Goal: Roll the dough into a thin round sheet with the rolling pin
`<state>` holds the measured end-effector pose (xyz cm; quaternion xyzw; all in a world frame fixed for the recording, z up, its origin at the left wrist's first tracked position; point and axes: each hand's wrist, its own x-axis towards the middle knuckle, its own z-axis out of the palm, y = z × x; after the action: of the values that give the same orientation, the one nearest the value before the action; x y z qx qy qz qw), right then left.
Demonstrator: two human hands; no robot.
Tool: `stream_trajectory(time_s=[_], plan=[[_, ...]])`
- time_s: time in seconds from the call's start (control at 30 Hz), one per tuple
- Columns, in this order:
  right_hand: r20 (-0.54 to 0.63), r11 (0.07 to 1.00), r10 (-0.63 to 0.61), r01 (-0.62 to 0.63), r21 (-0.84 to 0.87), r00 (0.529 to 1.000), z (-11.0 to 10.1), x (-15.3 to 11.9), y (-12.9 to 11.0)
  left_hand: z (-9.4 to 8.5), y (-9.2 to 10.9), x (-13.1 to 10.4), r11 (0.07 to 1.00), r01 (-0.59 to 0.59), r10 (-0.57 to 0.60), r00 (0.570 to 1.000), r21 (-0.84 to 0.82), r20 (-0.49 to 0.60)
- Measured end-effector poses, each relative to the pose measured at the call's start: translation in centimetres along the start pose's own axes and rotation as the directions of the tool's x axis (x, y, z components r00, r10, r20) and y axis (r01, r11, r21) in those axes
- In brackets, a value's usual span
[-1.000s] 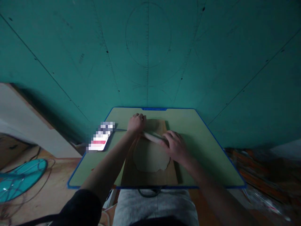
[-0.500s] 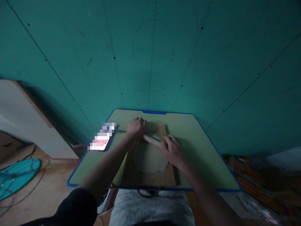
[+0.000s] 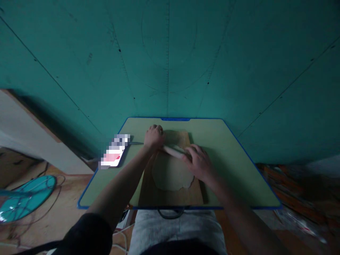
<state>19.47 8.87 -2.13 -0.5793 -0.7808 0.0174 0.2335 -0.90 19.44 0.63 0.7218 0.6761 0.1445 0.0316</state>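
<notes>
A flat sheet of pale dough (image 3: 172, 173) with an uneven edge lies on a wooden board (image 3: 145, 196). Across its far part runs a pale rolling pin (image 3: 173, 151), slanting down to the right. My left hand (image 3: 154, 136) is closed over the pin's far left end, its knuckles up. At the other end, the fingers of my right hand (image 3: 198, 160) curl over the pin. Both pin ends are hidden under my hands. Whether the dough's far edge is wrapped around the pin, I cannot tell.
The board rests on a pale folding table (image 3: 225, 177) with a blue rim, against a green wall (image 3: 170, 92). Left of my left hand lies a lit, blurred phone (image 3: 115, 151). A round teal stool (image 3: 32, 198) and loose cables stand on the floor at left.
The view has tilted and shifted slightly, so the table sits a little higher in the picture. Both hands remain on the rolling pin, with little visible movement along the board.
</notes>
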Motion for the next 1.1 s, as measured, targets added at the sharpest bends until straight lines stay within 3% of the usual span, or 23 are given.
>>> stream_trajectory(time_s=[0.37, 0.53, 0.73, 0.87, 1.0, 1.1], plan=[[-0.007, 0.977, 0.194, -0.194, -0.092, 0.981, -0.1, 5.0, 3.8, 1.3, 2.0, 3.7, 0.999, -0.042, 0.041, 0.998, -0.025, -0.040], [-0.025, 0.960, 0.231, -0.232, -0.156, 0.973, -0.4, 5.5, 3.9, 1.2, 2.2, 3.8, 0.998, -0.054, 0.054, 0.998, -0.018, -0.030], [0.034, 0.986, 0.135, -0.131, -0.102, 0.990, -0.5, 2.5, 1.2, 0.3, 0.7, 0.2, 0.998, -0.057, 0.057, 0.998, 0.031, 0.007], [0.047, 0.988, 0.103, -0.097, -0.118, 0.994, -0.5, 0.7, -0.4, -0.4, -0.6, -3.8, 0.979, -0.192, 0.191, 0.981, 0.066, 0.032], [0.072, 0.973, 0.122, -0.105, -0.203, 0.990, -0.7, 0.9, -1.0, -1.0, -1.1, -6.8, 0.954, -0.281, 0.279, 0.960, 0.105, 0.026], [0.110, 0.962, 0.177, -0.149, -0.229, 0.978, -0.8, 2.3, -0.8, -1.1, -0.8, -7.2, 0.956, -0.266, 0.267, 0.964, 0.127, 0.005]])
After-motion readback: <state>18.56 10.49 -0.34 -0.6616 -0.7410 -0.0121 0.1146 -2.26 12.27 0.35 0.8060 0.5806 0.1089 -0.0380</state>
